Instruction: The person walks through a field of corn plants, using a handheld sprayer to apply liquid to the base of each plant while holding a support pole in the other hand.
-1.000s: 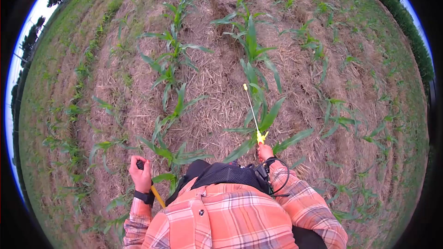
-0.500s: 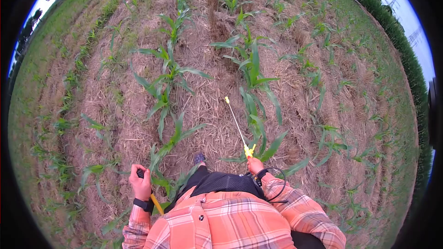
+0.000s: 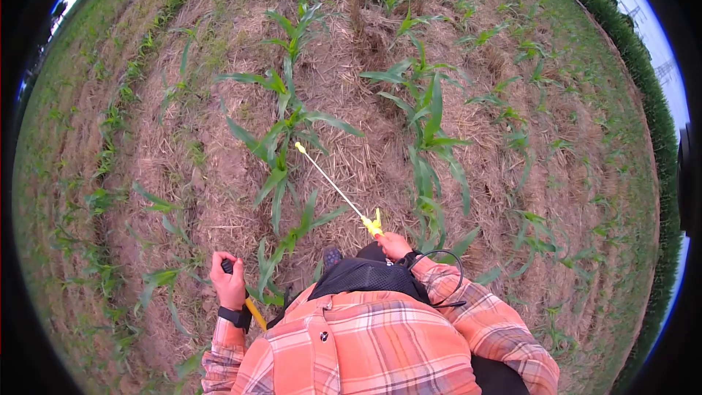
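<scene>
My right hand (image 3: 395,246) is closed round the handle of a spray wand (image 3: 333,184) with a yellow valve and a thin pale lance. Its yellow nozzle (image 3: 300,148) points forward and left, close to the leaves of a young corn plant (image 3: 281,128) in the left row. A black hose (image 3: 462,271) loops beside my right wrist. Low on the left, my left hand (image 3: 228,281) grips the black end of a pump lever (image 3: 256,313), whose yellow-orange bar runs back beside my body. Where the lever leads is hidden.
Another row of young corn (image 3: 431,132) stands to the right of the wand. Dry straw (image 3: 351,153) covers the soil between rows. My shoe (image 3: 333,257) shows below my waist. A tall green hedge-like strip (image 3: 643,88) borders the field at the right.
The wand has swung left, its nozzle going from between the rows to the left row's plant. My right hand moved slightly left and forward. My left hand still grips the lever.
</scene>
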The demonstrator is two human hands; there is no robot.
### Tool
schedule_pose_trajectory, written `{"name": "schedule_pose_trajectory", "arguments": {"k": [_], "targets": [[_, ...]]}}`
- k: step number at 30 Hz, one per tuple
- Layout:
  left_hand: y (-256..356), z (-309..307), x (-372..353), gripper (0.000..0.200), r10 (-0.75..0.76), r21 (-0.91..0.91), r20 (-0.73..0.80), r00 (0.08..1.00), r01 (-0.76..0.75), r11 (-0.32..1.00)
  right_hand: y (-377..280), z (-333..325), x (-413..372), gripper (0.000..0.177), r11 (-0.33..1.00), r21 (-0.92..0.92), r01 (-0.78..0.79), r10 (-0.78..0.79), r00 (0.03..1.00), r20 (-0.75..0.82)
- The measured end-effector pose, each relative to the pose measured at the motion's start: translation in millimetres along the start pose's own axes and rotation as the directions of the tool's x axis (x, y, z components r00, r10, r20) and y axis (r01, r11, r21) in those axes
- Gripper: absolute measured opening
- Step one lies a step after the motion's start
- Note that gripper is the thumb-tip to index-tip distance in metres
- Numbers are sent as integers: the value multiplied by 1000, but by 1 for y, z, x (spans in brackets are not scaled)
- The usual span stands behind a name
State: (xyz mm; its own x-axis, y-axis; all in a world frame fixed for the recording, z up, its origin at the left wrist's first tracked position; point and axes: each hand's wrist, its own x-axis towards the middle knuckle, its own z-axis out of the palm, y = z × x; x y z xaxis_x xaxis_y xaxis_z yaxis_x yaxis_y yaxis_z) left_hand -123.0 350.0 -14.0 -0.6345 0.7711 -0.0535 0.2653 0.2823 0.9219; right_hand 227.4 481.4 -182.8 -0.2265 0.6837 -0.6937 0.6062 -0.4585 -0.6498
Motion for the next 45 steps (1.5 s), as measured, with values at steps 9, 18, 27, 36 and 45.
{"name": "schedule_pose_trajectory", "arguments": {"k": [9,18,27,36,45], "targets": [[38,34,60,11,5,-3,-24,1000,-6,1000,-5,-33,82,34,978,190,-86,85,996,18],[67,123,160,11,107,108,28,994,-109,988,-37,-130,144,37,904,411,-118,206,962,-178],[178,91,146,13,181,11,-22,983,-181,984,-43,-180,172,34,769,631,-105,325,913,-244],[107,165,281,9,187,167,81,979,-198,966,-93,-181,223,33,810,572,-131,328,909,-257],[42,206,400,9,201,268,80,976,-215,939,-201,-149,276,36,969,244,-48,104,970,-220]]}}
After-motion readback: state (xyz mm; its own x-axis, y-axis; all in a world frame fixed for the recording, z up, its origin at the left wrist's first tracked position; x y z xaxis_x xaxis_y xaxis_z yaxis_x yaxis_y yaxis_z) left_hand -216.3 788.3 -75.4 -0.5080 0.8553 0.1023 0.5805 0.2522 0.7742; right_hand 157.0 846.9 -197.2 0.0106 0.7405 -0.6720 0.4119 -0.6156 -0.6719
